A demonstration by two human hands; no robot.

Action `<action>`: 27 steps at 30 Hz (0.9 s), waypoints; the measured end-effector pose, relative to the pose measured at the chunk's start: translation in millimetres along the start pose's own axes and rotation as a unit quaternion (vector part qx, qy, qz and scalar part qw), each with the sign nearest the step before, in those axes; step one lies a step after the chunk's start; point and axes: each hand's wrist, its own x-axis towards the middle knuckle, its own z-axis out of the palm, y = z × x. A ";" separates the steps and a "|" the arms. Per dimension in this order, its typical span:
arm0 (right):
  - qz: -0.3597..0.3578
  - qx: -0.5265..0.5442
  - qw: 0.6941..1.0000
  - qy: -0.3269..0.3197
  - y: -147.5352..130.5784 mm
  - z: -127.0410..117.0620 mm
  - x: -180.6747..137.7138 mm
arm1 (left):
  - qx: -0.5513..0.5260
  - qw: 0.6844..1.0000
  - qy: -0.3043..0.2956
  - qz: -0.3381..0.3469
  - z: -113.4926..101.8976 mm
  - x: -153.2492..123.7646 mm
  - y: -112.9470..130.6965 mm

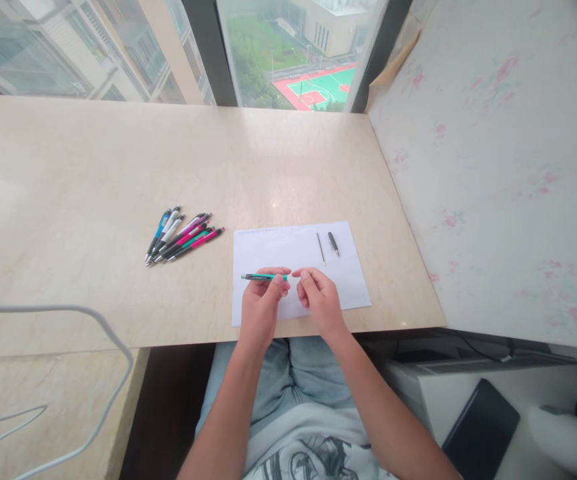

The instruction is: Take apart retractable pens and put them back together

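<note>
My left hand (261, 303) is closed around a green pen barrel (263, 277), which lies level with its clip side facing up. Close to the barrel's right end is my right hand (321, 297), its thumb and fingers pinched together; whatever they hold, if anything, is too small to tell. Both hands are over a white sheet of paper (281, 247). On the sheet's upper right lie a thin pen refill (321, 249) and, to its right, a black pen grip section with a metal tip (334, 243).
Several click pens (183, 237) in blue, white, pink, purple and green lie in a pile left of the paper. A floral wall (493, 167) bounds the beige countertop (93, 160) on the right, windows at the back. A white cable (113, 333) loops at left.
</note>
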 end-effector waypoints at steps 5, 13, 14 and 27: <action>0.099 0.154 0.983 -0.005 -2.7 10.7 -0.9 | 0.169 0.982 0.005 0.078 7.5 -3.5 6.5; 0.111 0.205 0.972 0.017 -4.7 11.3 3.5 | 0.266 0.957 0.004 0.112 8.3 -0.4 4.9; 0.112 0.208 0.972 0.017 -4.6 10.6 4.1 | 0.265 0.959 0.003 0.102 7.7 -0.1 4.1; 0.078 0.141 0.987 -0.010 -3.9 7.4 8.1 | 0.194 0.977 0.055 0.069 4.9 1.2 2.5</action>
